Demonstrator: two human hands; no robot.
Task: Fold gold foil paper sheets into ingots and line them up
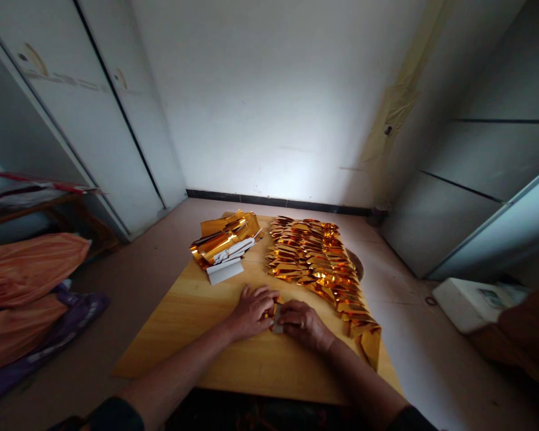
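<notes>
Near the front middle of the wooden table [193, 335], my left hand [254, 311] and my right hand [305, 323] meet over a small piece of gold foil paper with a grey-white back [278, 320]. Both hands have curled fingers closed on this piece, one from each side; the fingers hide much of it. Beyond my left hand lies a loose stack of gold foil sheets [227, 239], with white folded strips [236, 250] and a white-backed sheet [224, 272] at its near side. Rows of folded gold foil pieces [305, 251] cover the right side of the table.
A white wall [269, 108] stands behind the table. Orange and purple bags [31, 263] lie at the left, below a cabinet [81, 102]. On the right are a grey refrigerator-like cabinet [467, 161] and a white box [462, 302]. A round object [356, 263] shows beyond the table's right edge.
</notes>
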